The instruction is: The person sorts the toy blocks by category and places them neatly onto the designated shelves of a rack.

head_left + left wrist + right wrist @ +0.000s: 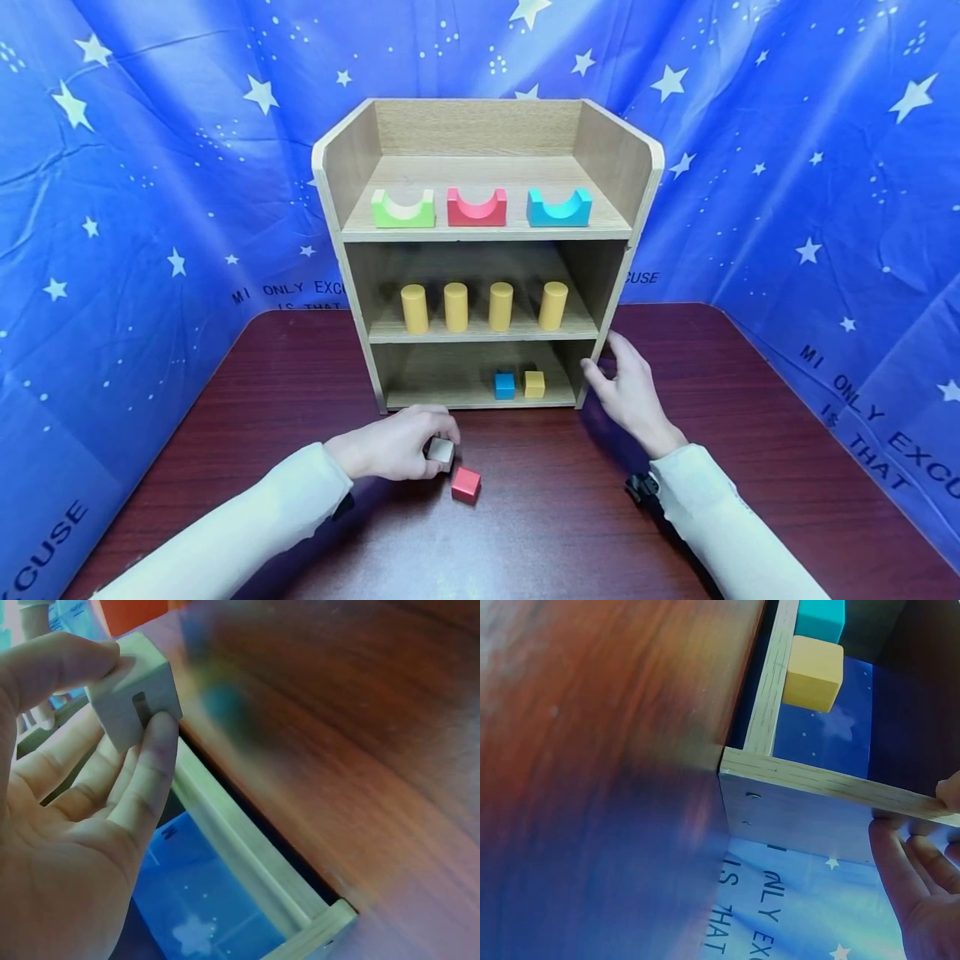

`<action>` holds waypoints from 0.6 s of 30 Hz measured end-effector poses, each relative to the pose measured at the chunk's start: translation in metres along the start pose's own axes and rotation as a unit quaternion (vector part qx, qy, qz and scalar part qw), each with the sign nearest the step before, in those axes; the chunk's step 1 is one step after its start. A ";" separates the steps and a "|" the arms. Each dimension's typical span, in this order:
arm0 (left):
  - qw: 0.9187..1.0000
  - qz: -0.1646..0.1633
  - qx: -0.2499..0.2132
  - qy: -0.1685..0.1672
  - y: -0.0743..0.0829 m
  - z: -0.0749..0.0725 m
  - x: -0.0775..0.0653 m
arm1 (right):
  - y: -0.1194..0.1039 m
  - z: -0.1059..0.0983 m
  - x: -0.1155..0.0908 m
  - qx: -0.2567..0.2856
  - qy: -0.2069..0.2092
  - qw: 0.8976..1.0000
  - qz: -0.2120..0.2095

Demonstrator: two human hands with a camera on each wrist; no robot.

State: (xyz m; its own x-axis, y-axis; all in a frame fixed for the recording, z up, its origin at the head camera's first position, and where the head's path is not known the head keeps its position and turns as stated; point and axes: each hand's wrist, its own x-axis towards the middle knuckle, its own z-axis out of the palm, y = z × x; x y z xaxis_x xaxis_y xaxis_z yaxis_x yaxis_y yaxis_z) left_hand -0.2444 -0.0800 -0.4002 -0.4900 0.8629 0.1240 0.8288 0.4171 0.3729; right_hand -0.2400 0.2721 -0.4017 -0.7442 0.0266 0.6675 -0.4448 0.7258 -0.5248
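Between its thumb and fingertips, my left hand (393, 443) pinches a pale wooden cube block (124, 701) in front of the shelf. Just to the right of that block, a red cube block (466, 486) sits on the table. My right hand (632, 398) holds the lower right side panel of the wooden shelf (480, 127), thumb at its front edge and fingers against the outer face in the right wrist view. On the bottom board stand a blue cube block (505, 387) and a yellow cube block (815, 671), side by side toward the right.
Several yellow cylinders (456, 307) stand in a row on the middle board. Green (403, 218), red (477, 215) and blue (558, 215) arch blocks line the top board, hollows up. The shelf stands on a dark red table (555, 517) before a blue starry curtain (165, 167).
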 end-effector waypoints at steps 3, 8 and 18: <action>1.000 -0.012 0.000 0.002 0.001 -0.003 0.005 | 0.000 0.000 0.000 -0.003 -0.002 1.000 0.001; 1.000 -0.011 0.007 0.018 0.001 -0.007 0.015 | -0.001 0.000 0.000 -0.003 0.000 1.000 -0.002; 0.999 0.002 0.018 0.045 -0.006 -0.015 0.034 | -0.002 -0.002 0.000 -0.012 0.004 1.000 -0.010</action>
State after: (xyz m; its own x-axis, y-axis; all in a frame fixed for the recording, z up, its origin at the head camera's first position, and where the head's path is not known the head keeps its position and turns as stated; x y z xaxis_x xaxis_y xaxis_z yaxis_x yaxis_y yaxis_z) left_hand -0.2701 -0.0571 -0.3846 -0.5074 0.8364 0.2073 0.8393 0.4252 0.3388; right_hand -0.2382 0.2719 -0.3996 -0.7315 0.0164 0.6816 -0.4481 0.7420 -0.4987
